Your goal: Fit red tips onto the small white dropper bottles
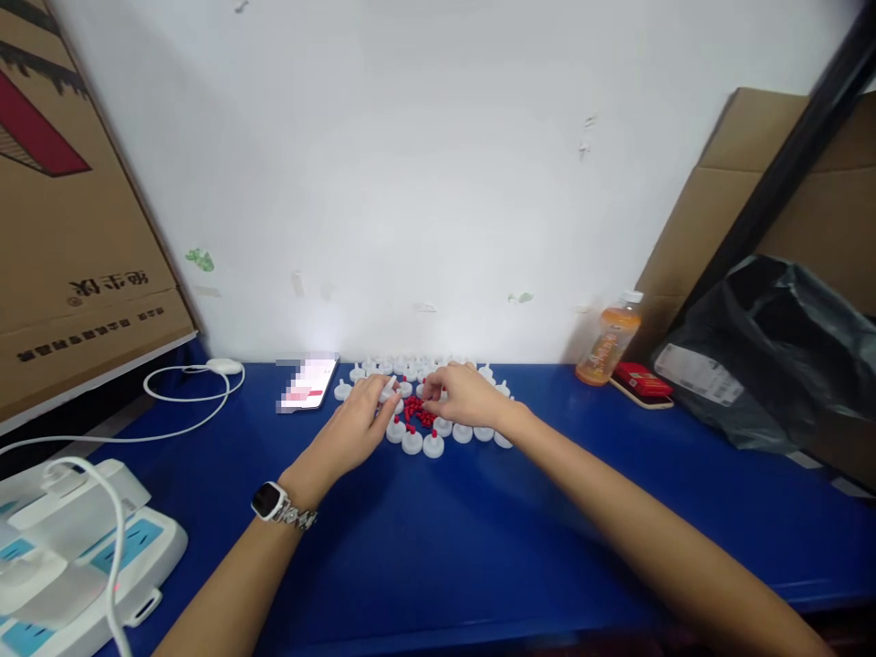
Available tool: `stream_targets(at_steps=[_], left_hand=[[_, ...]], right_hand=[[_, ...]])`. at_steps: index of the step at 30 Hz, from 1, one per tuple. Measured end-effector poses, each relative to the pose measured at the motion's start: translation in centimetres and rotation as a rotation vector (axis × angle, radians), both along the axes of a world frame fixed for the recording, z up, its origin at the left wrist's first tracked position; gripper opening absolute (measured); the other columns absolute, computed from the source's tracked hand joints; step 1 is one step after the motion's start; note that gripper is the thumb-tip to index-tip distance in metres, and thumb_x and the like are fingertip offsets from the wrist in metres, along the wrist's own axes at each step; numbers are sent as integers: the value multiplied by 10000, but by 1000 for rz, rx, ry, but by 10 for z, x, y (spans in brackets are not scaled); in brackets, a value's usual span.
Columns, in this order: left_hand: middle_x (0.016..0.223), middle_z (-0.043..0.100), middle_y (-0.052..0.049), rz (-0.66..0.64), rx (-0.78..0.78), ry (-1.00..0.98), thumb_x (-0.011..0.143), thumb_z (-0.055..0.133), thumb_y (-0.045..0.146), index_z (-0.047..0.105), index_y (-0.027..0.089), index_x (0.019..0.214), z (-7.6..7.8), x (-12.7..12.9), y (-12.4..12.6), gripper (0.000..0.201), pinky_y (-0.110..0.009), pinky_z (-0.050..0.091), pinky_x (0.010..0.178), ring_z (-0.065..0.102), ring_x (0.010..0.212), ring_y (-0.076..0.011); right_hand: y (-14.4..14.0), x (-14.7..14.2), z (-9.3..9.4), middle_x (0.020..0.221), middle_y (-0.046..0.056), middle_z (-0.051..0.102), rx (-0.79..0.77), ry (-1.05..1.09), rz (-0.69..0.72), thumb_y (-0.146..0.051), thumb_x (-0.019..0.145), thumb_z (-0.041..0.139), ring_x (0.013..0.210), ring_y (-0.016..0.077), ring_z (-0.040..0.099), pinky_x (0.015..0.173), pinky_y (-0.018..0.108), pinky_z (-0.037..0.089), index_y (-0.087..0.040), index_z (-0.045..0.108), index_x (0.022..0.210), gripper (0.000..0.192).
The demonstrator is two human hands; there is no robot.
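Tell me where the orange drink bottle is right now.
In the head view, the orange drink bottle stands upright at the back right of the blue table, against the white wall, just left of a small red box and well right of both hands.

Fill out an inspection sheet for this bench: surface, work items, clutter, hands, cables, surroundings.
Surface: blue table, against a white wall.
Work items: white caps ringed around a pile of small red pieces.
Clutter: phone, orange drink bottle, red box, black plastic bag.
Hands: left hand, watch on its wrist, and right hand both over the pile; whether either grips a piece cannot be told.
Cables: white cable looping across the left side; another over the white device.
Surroundings: cardboard boxes left and right.
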State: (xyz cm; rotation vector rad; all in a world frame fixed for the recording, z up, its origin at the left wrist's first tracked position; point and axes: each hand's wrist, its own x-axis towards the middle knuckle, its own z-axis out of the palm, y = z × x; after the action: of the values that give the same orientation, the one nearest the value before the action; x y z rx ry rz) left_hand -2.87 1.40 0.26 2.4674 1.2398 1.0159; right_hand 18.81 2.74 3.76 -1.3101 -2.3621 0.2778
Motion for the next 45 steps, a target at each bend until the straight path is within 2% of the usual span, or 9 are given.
stream_targets(at_steps=[3, 6, 13, 18, 22, 27, 34, 38, 45], left_hand=[[1045, 598, -87, -4, -11, 1, 1003, 359, 439, 530, 205, 1104, -6, -2, -4, 307, -424, 454, 927, 554, 1012, -247], [1030, 593, -79, -1, -40, 18, 1004, 355, 430, 533, 213, 1094, -6, 1, -10, 294, -413, 463, 910, 545, 1010, -245], [1011, 590, -76, -11, -52, 31, 1002, 351, 413, 531, 213, 1048, -6, 3, -14, 273, -414, 465, 893, 540, 1003, -245], [1006, 589, -71, -1, -61, -4, 999, 360, 430, 532, 213, 1049, -6, 4, -14, 281, -406, 472, 884, 552, 1002, -240], [1006, 584, -71, -10, -43, -3, 1003, 347, 445, 534, 214, 1055, -7, 5, -15, 301, -413, 473, 884, 550, 994, -241], [1034, 572, -77, -12, -16, 14, 1007, 342, 428, 512, 213, 1091, -8, 9, -17, 287, -428, 462, 897, 533, 1024, -251], [1035, 568, -77, -34, 4, 55, 1018, 319, 405, 499, 205, 1116, -3, 16, -25, 286, -426, 457, 906, 529, 1027, -246], [1036, 574, -75, -63, 6, 83, 1020, 309, 390, 514, 207, 1071, 0, 22, -31, 279, -407, 468, 870, 534, 1010, -241], [948, 564, -64, -107, 57, 119, 1020, 320, 358, 517, 209, 1043, 3, 26, -39, 248, -403, 471, 833, 542, 933, -237]], right_hand=[[5, -12, -4, 737, 30, 711, 6, -270, -10, -287, 765, 681, 808, 214, 633, 861, 359, 343, -205, 706, 742, 89], [9, -22, -8, 772, 71, 717, 7, -403, -30, -270, 756, 675, 878, 256, 632, 874, 379, 323, -193, 708, 755, 84], [9, -29, -17, 759, 94, 710, 32, -439, -39, -204, 789, 619, 864, 255, 638, 885, 392, 327, -172, 696, 721, 108], [5, -18, -10, 761, 51, 718, 37, -106, -18, -243, 814, 621, 808, 209, 642, 819, 339, 400, -185, 688, 730, 122], [0, -6, -11, 733, 36, 703, -157, 409, 19, -289, 824, 641, 679, 159, 636, 637, 266, 459, -165, 673, 827, 128], [-8, -6, -26, 806, 35, 713, -240, 876, 85, -368, 748, 749, 732, 153, 652, 690, 273, 510, -170, 686, 874, 243], [-24, -20, -31, 877, 50, 734, -221, 1027, 63, -443, 808, 685, 810, 179, 677, 766, 308, 534, -183, 725, 955, 301], [-33, -18, -30, 762, 14, 702, -249, 1080, 115, -454, 788, 712, 706, 152, 658, 682, 279, 530, -194, 687, 995, 333], [-32, -12, -34, 706, 21, 694, -243, 1121, 49, -488, 682, 795, 648, 148, 638, 629, 266, 513, -178, 661, 762, 347]])
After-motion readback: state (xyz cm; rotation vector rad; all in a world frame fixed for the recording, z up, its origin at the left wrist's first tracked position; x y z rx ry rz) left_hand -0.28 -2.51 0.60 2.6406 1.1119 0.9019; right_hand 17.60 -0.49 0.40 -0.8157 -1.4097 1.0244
